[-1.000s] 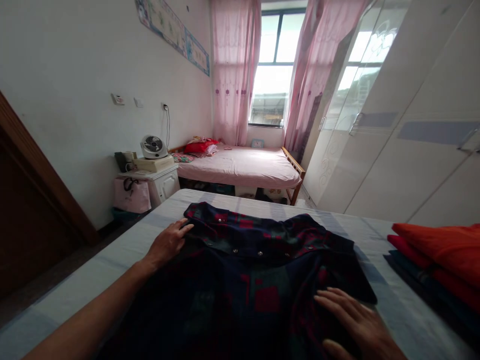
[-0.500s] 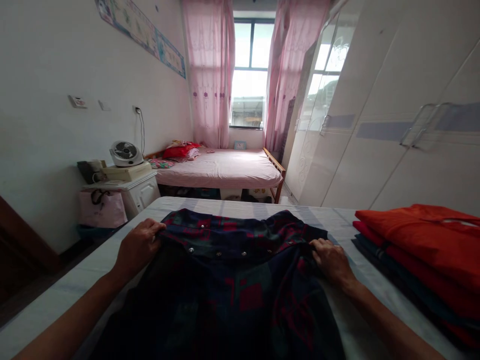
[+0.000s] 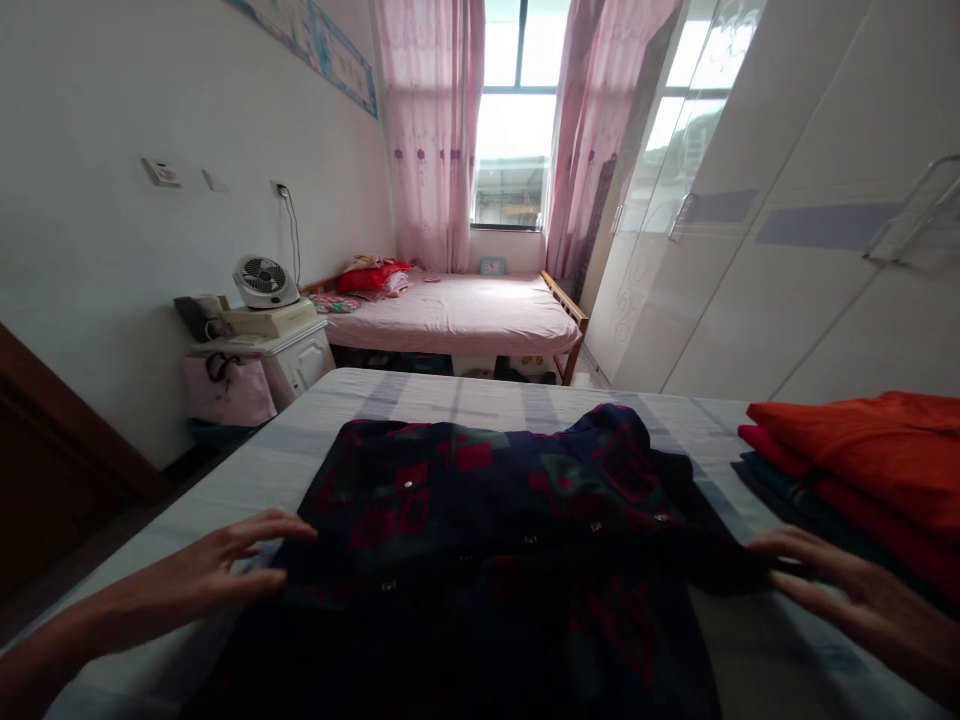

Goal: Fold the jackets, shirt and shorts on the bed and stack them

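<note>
A dark navy jacket (image 3: 480,500) with red and green patches and a row of shiny snap buttons lies on the bed in front of me. Its lower part is in deep shadow. My left hand (image 3: 217,565) is at the jacket's left edge, thumb and fingers apart, fingertips at the cloth. On the other side, my right hand (image 3: 847,590) has its thumb and fingers around the end of a dark strip of the jacket, which stretches out to the right.
The near bed (image 3: 405,395) has a pale striped sheet. Folded clothes (image 3: 862,450), orange on top, are stacked at the right. Beyond are a pink-covered bed (image 3: 465,310), a fan (image 3: 264,282) on a white cabinet (image 3: 304,360), and a tall wardrobe (image 3: 795,300).
My left hand has let go of the jacket's top edge and moved left and down. My right hand has moved right, drawing out dark cloth. The view has shifted.
</note>
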Tool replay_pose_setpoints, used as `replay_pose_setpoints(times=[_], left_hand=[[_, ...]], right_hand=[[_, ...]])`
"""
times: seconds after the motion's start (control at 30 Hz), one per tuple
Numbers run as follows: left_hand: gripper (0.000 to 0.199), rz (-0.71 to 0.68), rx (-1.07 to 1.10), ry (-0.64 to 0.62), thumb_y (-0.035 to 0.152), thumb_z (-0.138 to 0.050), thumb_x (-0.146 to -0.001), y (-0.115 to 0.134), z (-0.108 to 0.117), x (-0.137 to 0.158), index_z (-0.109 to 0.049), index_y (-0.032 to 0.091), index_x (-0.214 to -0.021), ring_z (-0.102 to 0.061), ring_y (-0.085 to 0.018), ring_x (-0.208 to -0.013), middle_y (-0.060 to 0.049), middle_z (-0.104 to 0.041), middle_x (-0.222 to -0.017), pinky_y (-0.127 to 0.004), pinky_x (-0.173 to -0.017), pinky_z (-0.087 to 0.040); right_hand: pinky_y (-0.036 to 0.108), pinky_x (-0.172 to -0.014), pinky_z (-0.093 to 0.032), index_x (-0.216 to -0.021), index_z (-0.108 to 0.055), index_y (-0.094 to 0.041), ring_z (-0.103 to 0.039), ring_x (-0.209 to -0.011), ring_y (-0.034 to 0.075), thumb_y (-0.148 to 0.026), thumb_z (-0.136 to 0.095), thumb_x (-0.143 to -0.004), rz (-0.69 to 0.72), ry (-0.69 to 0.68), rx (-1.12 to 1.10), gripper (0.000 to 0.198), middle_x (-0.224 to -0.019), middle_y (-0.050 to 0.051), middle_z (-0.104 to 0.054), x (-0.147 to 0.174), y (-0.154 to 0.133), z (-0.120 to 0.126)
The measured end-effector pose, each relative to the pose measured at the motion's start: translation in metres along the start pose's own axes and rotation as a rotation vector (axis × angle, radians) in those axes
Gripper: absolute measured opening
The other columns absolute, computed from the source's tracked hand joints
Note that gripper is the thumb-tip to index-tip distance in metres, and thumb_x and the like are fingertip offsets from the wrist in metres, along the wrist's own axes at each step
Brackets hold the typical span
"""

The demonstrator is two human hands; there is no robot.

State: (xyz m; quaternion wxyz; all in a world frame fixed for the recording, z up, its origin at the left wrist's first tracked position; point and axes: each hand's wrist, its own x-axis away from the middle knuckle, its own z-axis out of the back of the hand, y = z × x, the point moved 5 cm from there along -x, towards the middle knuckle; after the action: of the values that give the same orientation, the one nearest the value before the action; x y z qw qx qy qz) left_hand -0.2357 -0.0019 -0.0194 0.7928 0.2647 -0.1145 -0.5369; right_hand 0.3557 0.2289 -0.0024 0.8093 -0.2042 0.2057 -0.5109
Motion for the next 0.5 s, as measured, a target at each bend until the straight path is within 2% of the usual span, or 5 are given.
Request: replay_pose_setpoints(times=[0.1,0.2,0.33,0.4,0.5], left_hand=[[0.05,0.189,0.244,-0.162,0.056,-0.059,-0.069,-0.01,-0.006,-0.028,-0.068,0.023,-0.106,-0.059,-0.029,-0.108,-0.009,-0.065,-0.116,-0.037,-0.087,-0.051],[0.067,0.344,0.327,-0.007,0.059,-0.059,-0.067,-0.01,-0.009,-0.066,-0.059,0.013,-0.116,-0.064,-0.028,-0.099,-0.015,-0.064,-0.114,-0.033,-0.074,-0.056],[0.083,0.4,0.285,0.076,0.057,-0.066,-0.058,-0.001,-0.025,-0.097,-0.052,0.005,-0.121,-0.067,-0.029,-0.081,-0.017,-0.067,-0.098,-0.033,-0.057,-0.054],[0.079,0.409,0.299,0.07,0.054,-0.07,-0.054,0.003,-0.031,-0.101,-0.056,0.006,-0.115,-0.067,-0.03,-0.075,-0.014,-0.069,-0.086,-0.032,-0.052,-0.053],[0.052,0.389,0.382,0.003,0.045,-0.075,-0.051,0.009,-0.037,-0.1,-0.066,0.013,-0.09,-0.068,-0.028,-0.071,-0.006,-0.07,-0.072,-0.031,-0.054,-0.053]], right_hand=[[0.041,-0.08,-0.054,-0.097,-0.069,-0.037,-0.063,-0.101,0.031,-0.055,-0.049,-0.077,-0.086,0.146,0.028,0.033,-0.111,0.004,-0.067,-0.017,0.004,0.001],[0.042,-0.088,-0.05,-0.109,-0.065,-0.025,-0.061,-0.105,0.031,-0.051,-0.042,-0.081,-0.111,0.203,0.103,0.045,-0.118,0.009,-0.065,-0.054,-0.008,-0.009],[0.042,-0.1,-0.04,-0.12,-0.059,-0.011,-0.054,-0.118,0.03,-0.046,-0.036,-0.081,-0.085,0.163,0.158,0.057,-0.127,0.015,-0.058,-0.103,-0.015,-0.03],[0.04,-0.101,-0.04,-0.119,-0.06,-0.012,-0.053,-0.119,0.029,-0.045,-0.037,-0.081,-0.084,0.135,0.191,0.055,-0.127,0.015,-0.058,-0.12,-0.011,-0.041],[0.039,-0.096,-0.043,-0.113,-0.063,-0.017,-0.056,-0.115,0.027,-0.042,-0.045,-0.079,-0.062,0.114,0.234,0.046,-0.122,0.013,-0.062,-0.133,-0.006,-0.056]])
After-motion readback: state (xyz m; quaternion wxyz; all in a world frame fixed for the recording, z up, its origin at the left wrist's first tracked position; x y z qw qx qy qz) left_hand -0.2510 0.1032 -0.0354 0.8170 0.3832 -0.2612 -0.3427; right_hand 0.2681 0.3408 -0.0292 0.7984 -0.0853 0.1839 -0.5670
